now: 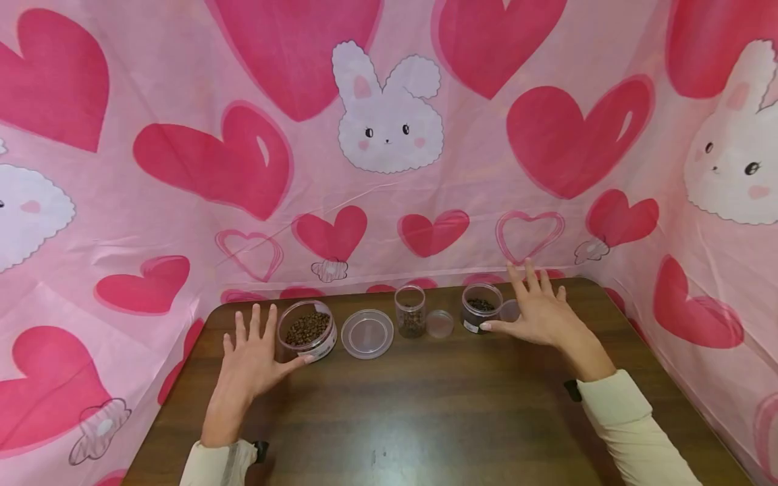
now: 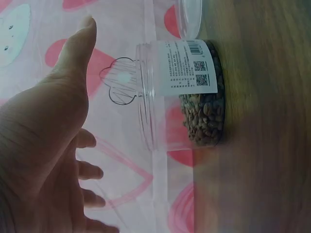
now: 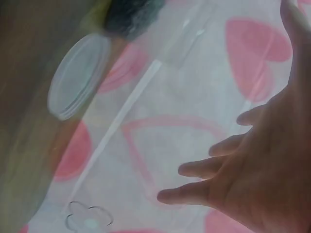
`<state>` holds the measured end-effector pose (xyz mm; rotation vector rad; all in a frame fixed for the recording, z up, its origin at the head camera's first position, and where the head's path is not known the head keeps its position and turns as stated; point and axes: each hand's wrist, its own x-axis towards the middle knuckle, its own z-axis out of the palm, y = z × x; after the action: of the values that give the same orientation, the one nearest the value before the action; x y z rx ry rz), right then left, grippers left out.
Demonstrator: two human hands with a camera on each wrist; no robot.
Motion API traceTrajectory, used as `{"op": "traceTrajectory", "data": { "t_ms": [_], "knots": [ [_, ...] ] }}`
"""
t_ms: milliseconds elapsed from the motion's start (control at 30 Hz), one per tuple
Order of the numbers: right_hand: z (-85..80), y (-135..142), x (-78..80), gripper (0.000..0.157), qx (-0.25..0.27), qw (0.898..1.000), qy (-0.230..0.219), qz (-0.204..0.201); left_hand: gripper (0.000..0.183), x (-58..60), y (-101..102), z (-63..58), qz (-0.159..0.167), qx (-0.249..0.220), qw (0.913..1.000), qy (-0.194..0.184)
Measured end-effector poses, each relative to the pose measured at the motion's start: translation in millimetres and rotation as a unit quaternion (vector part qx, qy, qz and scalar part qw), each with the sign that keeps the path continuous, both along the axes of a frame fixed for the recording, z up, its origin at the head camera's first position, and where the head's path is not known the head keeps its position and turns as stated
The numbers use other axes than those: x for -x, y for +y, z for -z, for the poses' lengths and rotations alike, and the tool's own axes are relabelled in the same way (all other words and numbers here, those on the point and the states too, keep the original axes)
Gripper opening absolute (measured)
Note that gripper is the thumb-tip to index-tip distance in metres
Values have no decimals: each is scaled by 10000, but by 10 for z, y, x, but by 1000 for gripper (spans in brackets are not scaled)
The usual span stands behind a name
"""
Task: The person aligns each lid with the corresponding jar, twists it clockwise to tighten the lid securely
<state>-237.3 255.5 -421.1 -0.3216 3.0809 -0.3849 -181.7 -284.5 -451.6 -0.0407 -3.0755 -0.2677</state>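
My left hand (image 1: 252,358) is held with fingers spread, just left of a wide clear jar (image 1: 328,344) of brown beans or kernels. In the left wrist view a gap shows between that hand and the labelled jar (image 2: 163,121). The right hand (image 1: 541,314), fingers also spread, is beside a small clear jar (image 1: 473,321) with dark contents. Its thumb overlaps that jar's edge in the head view; the right wrist view is blurred, so contact is unclear. Neither hand holds anything. Between them stands a taller narrow jar (image 1: 410,320) partly filled with brown pieces.
A large clear lid (image 1: 367,334) lies right of the wide jar. One small lid (image 1: 439,324) sits by the narrow jar, and another lid (image 3: 80,77) is near the dark-filled jar, partly behind the right hand. Pink heart-patterned cloth (image 1: 389,196) hangs behind the brown wooden table (image 1: 389,418).
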Motion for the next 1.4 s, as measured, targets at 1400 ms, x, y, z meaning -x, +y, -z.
{"op": "traceTrajectory", "data": {
  "t_ms": [1400],
  "knots": [
    [-205, -1541, -232, 96, 945, 9636, 998, -2293, 122, 267, 40, 467, -352, -3290, 9425, -475]
  ]
}}
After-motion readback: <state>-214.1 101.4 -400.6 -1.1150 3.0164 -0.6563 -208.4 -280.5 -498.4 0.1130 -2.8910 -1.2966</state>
